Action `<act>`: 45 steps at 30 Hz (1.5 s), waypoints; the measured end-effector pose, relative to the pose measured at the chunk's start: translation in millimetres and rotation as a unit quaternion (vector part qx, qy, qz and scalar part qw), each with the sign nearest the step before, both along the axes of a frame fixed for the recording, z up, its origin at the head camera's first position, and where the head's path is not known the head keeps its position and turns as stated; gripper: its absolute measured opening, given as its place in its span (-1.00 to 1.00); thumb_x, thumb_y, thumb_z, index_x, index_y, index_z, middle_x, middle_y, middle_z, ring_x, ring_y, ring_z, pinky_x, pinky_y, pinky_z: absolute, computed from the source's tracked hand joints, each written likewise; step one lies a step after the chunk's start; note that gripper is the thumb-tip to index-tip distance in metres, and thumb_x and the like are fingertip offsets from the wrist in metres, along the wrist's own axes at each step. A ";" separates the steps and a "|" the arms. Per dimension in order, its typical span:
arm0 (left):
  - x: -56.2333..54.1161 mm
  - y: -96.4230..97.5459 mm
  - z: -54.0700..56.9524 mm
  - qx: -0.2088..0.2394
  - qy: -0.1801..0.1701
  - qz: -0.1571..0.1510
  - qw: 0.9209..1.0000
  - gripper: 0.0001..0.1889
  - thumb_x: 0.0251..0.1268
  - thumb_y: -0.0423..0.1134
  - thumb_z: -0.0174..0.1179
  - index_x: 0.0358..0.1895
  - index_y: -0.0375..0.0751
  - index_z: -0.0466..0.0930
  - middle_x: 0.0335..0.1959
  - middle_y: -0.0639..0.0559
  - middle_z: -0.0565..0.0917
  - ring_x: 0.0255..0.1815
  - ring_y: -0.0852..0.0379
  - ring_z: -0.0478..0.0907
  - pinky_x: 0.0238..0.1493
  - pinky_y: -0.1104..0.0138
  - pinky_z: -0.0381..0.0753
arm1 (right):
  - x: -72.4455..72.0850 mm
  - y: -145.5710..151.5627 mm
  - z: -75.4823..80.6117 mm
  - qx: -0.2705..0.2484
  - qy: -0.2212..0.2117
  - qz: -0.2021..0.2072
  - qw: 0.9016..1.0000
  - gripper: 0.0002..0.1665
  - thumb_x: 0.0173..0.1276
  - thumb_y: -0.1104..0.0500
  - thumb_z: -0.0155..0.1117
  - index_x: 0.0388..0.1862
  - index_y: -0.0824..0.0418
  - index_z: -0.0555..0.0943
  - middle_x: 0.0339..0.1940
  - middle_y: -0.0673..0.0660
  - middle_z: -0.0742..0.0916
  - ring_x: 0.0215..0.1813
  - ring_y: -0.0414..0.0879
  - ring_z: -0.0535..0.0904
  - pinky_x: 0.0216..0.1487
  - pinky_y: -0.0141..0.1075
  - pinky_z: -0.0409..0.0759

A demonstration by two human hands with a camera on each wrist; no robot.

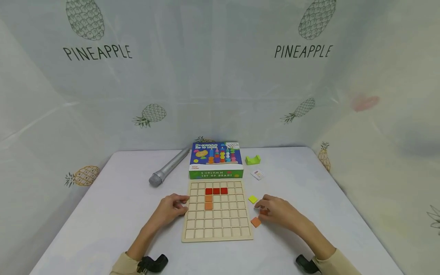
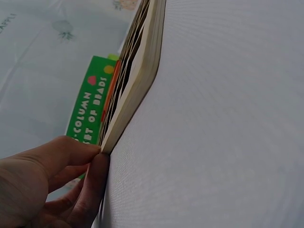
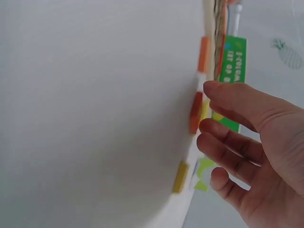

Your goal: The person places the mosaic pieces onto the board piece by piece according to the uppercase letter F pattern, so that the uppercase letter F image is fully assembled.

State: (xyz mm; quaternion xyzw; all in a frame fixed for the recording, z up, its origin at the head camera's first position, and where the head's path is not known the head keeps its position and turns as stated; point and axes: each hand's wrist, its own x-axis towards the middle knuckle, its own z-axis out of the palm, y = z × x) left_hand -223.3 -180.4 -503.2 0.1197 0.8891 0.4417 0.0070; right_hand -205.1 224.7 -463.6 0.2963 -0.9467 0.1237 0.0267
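A wooden grid board (image 1: pixel 217 224) lies flat on the table, with a row of red tiles (image 1: pixel 216 191) and two orange tiles (image 1: pixel 208 202) below the row's left end. My left hand (image 1: pixel 169 208) pinches the board's left edge between thumb and fingers; the left wrist view shows the thumb at the top edge. To the right of the board, my right hand (image 1: pixel 276 209) is low over the table, its fingers loosely bent around a loose orange tile (image 3: pixel 195 113). A gap shows between thumb and forefinger there. Another orange tile (image 1: pixel 256 222) and a yellow tile (image 1: pixel 253 199) lie near the fingertips.
Behind the board stands a bead-set box (image 1: pixel 215 173), with a grey microphone (image 1: pixel 168 168) to its left. A green curved block (image 1: pixel 253 160) and a small white card (image 1: pixel 257 174) lie to its right. A darker yellow tile (image 3: pixel 180 176) shows beyond the right hand's little finger.
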 end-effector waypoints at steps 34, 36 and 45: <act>0.1 1.1 0.5 0.008 -0.002 -0.003 1.000 -0.61 0.11 -0.37 0.37 0.07 -0.27 0.67 -0.19 -0.07 0.68 -0.41 0.30 0.59 -0.39 0.46 0.55 | -0.9 15.9 -10.8 -0.016 0.015 0.014 1.000 -0.80 0.17 0.13 0.48 -0.20 0.06 0.73 -0.35 -0.11 0.64 -0.42 -0.38 0.39 -0.40 -0.50 0.45; 0.1 1.1 0.7 0.007 -0.001 -0.004 1.000 -0.60 0.11 -0.37 0.37 0.07 -0.27 0.66 -0.19 -0.07 0.68 -0.41 0.31 0.59 -0.39 0.47 0.55 | -1.1 14.0 -9.2 -0.015 0.013 0.013 1.000 -0.80 0.18 0.13 0.47 -0.19 0.06 0.73 -0.35 -0.11 0.64 -0.42 -0.37 0.40 -0.40 -0.50 0.45; 0.3 0.1 1.1 0.003 0.003 -0.012 1.000 -0.61 0.12 -0.37 0.35 0.08 -0.30 0.66 -0.17 -0.08 0.67 -0.42 0.34 0.58 -0.38 0.46 0.56 | -5.2 -7.9 0.1 -0.018 0.007 0.027 0.999 -0.77 0.21 0.07 0.45 -0.16 0.08 0.73 -0.33 -0.09 0.64 -0.39 -0.31 0.47 -0.39 -0.51 0.47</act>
